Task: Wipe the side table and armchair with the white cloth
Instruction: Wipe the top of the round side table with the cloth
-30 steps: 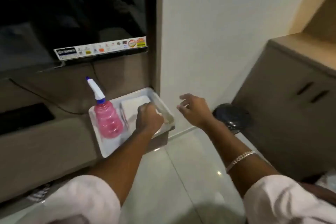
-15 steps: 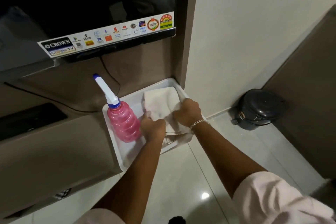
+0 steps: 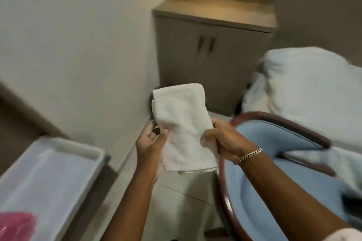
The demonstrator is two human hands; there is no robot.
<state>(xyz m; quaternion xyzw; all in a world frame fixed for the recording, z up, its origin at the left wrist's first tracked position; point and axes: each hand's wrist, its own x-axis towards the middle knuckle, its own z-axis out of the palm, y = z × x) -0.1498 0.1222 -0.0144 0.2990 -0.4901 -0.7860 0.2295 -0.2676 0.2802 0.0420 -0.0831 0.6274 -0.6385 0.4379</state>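
A folded white cloth (image 3: 182,123) is held upright in front of me, in the air above the floor. My left hand (image 3: 151,143) grips its left edge and my right hand (image 3: 225,143), with a bracelet on the wrist, grips its right edge. The armchair (image 3: 274,143), with blue upholstery and a dark wooden rim, sits just right of my hands and under my right forearm. No side table can be made out in this blurred view.
A white tray (image 3: 58,154) lies on a ledge at lower left, with the pink spray bottle (image 3: 15,225) at its near corner. A grey two-door cabinet (image 3: 211,55) stands ahead against the wall. A bed with white bedding (image 3: 313,88) is at right.
Both hands lifted the white cloth out of the tray and now hold it up between them. My view swung right, away from the television, toward the armchair and bed.
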